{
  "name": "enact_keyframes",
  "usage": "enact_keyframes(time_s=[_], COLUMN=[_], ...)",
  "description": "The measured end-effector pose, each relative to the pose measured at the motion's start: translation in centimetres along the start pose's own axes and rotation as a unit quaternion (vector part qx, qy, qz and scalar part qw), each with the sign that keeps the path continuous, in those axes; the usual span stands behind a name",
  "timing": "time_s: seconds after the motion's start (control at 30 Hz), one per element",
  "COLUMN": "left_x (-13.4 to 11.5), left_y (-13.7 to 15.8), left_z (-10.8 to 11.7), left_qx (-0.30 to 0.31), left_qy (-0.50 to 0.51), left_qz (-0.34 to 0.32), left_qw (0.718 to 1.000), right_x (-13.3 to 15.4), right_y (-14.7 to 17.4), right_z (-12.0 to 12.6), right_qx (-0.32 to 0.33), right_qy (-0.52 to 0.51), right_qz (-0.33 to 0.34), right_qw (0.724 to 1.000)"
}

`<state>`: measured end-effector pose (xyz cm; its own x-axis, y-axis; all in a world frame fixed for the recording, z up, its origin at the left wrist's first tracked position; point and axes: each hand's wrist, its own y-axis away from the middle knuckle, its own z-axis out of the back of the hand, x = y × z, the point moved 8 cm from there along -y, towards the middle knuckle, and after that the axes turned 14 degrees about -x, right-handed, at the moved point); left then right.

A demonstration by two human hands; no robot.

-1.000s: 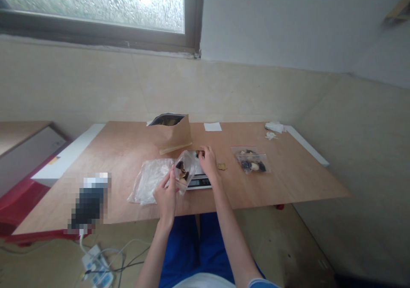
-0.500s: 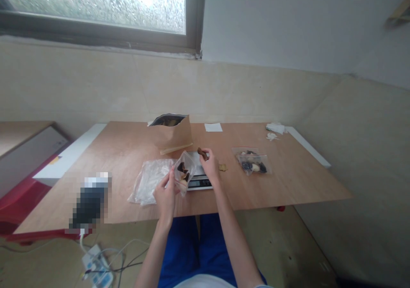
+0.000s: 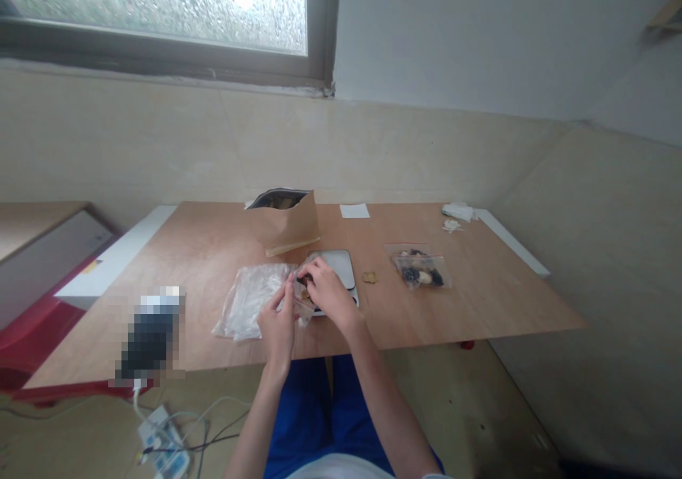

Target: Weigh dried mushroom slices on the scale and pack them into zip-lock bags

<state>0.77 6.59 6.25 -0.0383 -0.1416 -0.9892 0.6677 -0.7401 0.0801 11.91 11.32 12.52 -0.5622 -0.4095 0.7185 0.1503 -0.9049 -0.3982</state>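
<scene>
My left hand (image 3: pixel 277 323) pinches the edge of a small clear zip bag (image 3: pixel 305 310) that holds dark and tan dried pieces. My right hand (image 3: pixel 327 291) is at the bag's mouth, its fingers closed on a brown dried piece that they mostly cover. Below and behind the bag sits a kitchen scale (image 3: pixel 338 264) with a pale top, its display hidden by my right hand. A tan dried piece (image 3: pixel 370 277) lies on the table just right of the scale. Left of my hands is a stack of clear plastic bags (image 3: pixel 250 298).
An open brown paper pouch (image 3: pixel 288 227) stands behind the scale. Two filled zip bags (image 3: pixel 420 273) lie to the right. White paper (image 3: pixel 354 211) and crumpled white scraps (image 3: pixel 458 212) are at the back. A pixelated dark object (image 3: pixel 149 337) lies front left, above a power strip (image 3: pixel 163 440).
My right hand has moved left and slightly down from over the scale to the zip bag's mouth, carrying the brown piece. My left hand has stayed nearly in place.
</scene>
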Motion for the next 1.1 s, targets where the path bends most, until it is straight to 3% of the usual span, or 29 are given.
enact_keyframes(time_s=[0.1,0.27,0.57,0.67,0.77,0.83,0.9,1.0,1.1], left_x=[0.0,0.3,0.1,0.3,0.5,0.4,0.1,-0.7,-1.5], left_y=[0.1,0.2,0.2,0.0,-0.1,-0.1,0.1,0.4,1.0], left_z=[0.0,0.0,0.1,0.3,0.3,0.3,0.3,0.0,-0.6], left_qx=[0.002,0.004,-0.002,-0.011,-0.015,-0.021,-0.019,-0.002,0.036], left_qy=[0.011,0.041,0.051,0.068,0.097,0.116,0.126,0.126,0.146], left_qz=[0.013,0.043,0.045,0.061,0.087,0.099,0.096,0.067,0.044], left_qw=[1.000,0.998,0.998,0.996,0.991,0.988,0.987,0.990,0.988], right_x=[-0.1,-1.3,-1.8,-1.2,-1.8,-2.6,-2.8,-1.9,-1.6], right_y=[-0.5,-0.8,0.1,0.7,2.0,2.7,3.3,4.0,3.7], right_z=[-0.4,1.0,0.0,1.7,2.9,2.1,0.4,-1.5,-1.5], right_qx=[-0.038,-0.150,-0.094,-0.156,-0.220,-0.178,-0.076,0.041,0.029], right_qy=[-0.002,-0.013,-0.091,-0.086,-0.074,-0.096,-0.147,-0.247,-0.306], right_qz=[-0.022,-0.085,-0.072,-0.048,-0.076,-0.117,-0.138,-0.129,-0.126], right_qw=[0.999,0.985,0.989,0.983,0.970,0.972,0.976,0.959,0.943])
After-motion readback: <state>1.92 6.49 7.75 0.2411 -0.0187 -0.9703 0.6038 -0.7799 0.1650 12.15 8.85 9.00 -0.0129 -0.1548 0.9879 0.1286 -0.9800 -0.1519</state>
